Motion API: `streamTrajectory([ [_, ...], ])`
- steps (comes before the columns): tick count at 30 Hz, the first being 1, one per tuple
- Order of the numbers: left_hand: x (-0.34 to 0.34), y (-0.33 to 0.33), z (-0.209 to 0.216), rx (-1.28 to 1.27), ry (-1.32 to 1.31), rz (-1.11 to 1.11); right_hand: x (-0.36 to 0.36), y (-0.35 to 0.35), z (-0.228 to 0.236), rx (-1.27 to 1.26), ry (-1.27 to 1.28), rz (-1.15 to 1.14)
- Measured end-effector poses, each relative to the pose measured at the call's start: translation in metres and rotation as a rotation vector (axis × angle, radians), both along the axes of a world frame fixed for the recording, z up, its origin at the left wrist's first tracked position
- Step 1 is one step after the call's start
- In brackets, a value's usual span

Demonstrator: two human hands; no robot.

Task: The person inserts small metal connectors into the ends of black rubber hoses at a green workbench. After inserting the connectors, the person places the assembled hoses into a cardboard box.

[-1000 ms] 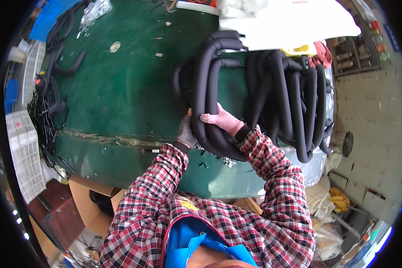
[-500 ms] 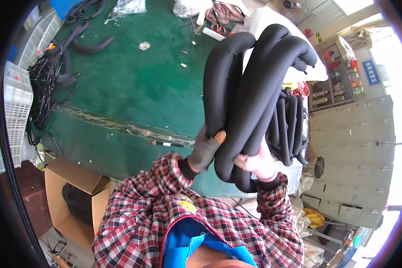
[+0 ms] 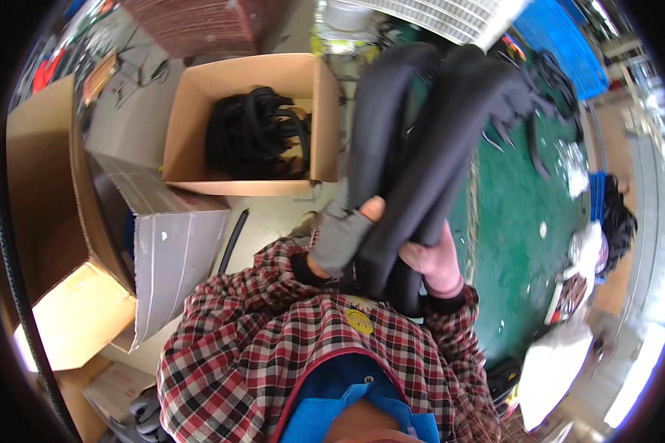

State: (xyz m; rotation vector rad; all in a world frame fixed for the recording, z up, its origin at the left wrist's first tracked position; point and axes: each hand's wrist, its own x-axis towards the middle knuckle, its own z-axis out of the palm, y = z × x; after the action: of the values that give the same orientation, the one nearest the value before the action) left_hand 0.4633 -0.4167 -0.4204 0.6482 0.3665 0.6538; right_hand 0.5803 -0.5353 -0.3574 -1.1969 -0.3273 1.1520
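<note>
Between my hands is a bundle of thick black foam tubes (image 3: 440,162), folded into long loops and pointing away from me. My left hand (image 3: 340,240), in a grey glove with a bare thumb tip, is closed round the left part of the bundle near its close end. On the right side, my right hand (image 3: 436,262), in a pale pink glove, grips the lower tubes; some of its fingers are hidden behind them. To the left of the bundle stands an open cardboard box (image 3: 325,122) with coiled black tubes (image 3: 251,133) inside.
Along the right runs a green table (image 3: 513,251) with scattered black tubes and a white bag (image 3: 558,373). A white crate (image 3: 440,16) and a blue crate (image 3: 561,48) are at the far side. More open cartons (image 3: 181,258) stand left; a black tube piece (image 3: 233,240) lies on the floor.
My view has turned left, from the green table toward the cardboard boxes on the floor. The tube bundle has come round with me, still held in both hands.
</note>
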Motion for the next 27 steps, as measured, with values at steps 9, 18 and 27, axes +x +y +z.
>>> streamTrajectory([
  [9, -0.013, 0.21, -0.173, 0.298, 0.752, 0.505, -0.002, 0.182, -0.103, -0.155, -0.675, 0.017],
  [18, 0.017, 0.086, -0.301, 0.231, 0.444, 0.187, -0.019, -0.087, -0.127, -0.728, -0.938, 0.284],
  [27, 0.034, -0.309, -0.016, 0.752, 0.128, -1.144, -0.278, -0.565, -0.023, -1.03, -1.001, -1.244],
])
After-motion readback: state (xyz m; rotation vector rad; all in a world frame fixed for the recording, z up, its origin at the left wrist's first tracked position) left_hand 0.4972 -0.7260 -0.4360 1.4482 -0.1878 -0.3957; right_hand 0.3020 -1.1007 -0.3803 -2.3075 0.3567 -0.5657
